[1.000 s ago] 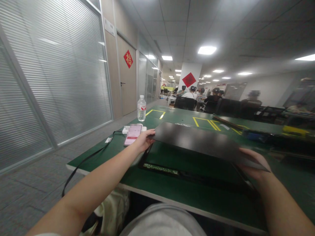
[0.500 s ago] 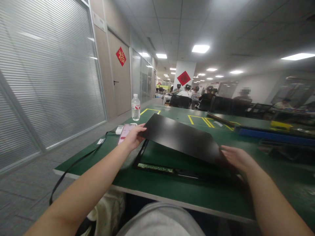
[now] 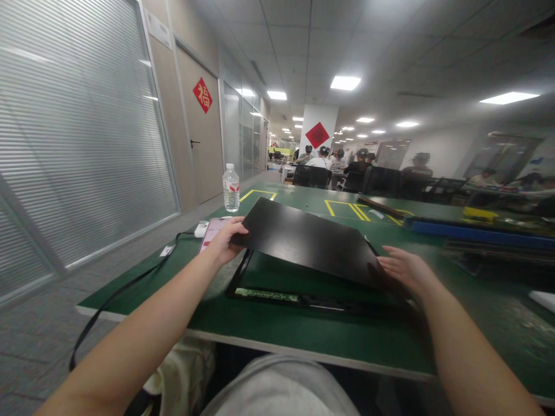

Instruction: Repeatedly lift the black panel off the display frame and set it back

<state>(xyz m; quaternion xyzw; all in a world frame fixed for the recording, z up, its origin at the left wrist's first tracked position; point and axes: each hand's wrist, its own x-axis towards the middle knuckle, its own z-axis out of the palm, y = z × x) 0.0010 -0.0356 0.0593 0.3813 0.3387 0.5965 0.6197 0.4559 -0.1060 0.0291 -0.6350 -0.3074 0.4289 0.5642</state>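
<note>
My left hand (image 3: 226,240) pinches the left corner of a thin, glossy black display panel (image 3: 303,237), thumb on top. The panel is tilted, its left end raised and its right end lower. At that lower end, my right hand (image 3: 405,270) has its fingers stretched out against or just beside the edge; its thumb is hidden. Under the panel, a slim black frame (image 3: 237,277) lies on the green table (image 3: 269,329). A green circuit board strip (image 3: 266,295) runs along the frame's near side. The panel hides the frame's far part.
A water bottle (image 3: 231,188) stands at the far left, near a phone (image 3: 211,234) and a white plug (image 3: 201,229) with a black cable (image 3: 125,287). Right of the panel lie a blue bar (image 3: 459,230), a yellow piece (image 3: 479,215) and dark strips. Several people sit farther back.
The view has shifted slightly, so the scene sits farther left. Both hands stay at the panel's ends, with the panel at much the same tilt.
</note>
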